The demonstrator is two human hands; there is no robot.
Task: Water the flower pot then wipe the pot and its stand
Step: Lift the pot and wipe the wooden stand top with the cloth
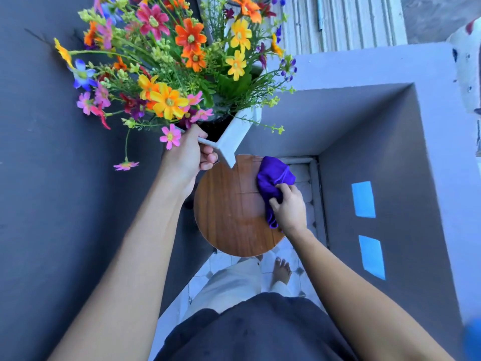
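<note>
The flower pot (234,136), white and square-sided, is tilted, with one corner pointing down over the far edge of the stand (226,214). Whether that corner touches the wood cannot be told. A thick bunch of flowers (169,100) in orange, yellow, pink, red and blue spreads out of the pot towards the far left, on green stems. The left hand (190,157) grips the pot at its near-left rim, with the thumb up by the rim and the fingers curled round the wall below.

The stand shows as a round brown wooden top with the grain running from near to far. At its far right part lies a bunched purple cloth (273,178), reaching just past the right edge. The right hand (289,207) clutches the cloth's near end, fingers curled into the fabric, and holds it down on the wood.

Below the stand's near edge is a floor (208,272) of pale tiles with small dark diamonds, where a bare foot (281,269) and pale trouser legs show. A dark grey wall (52,204) rises on the left. On the right a grey wall bears two blue rectangles (363,199), one nearer than the other.
</note>
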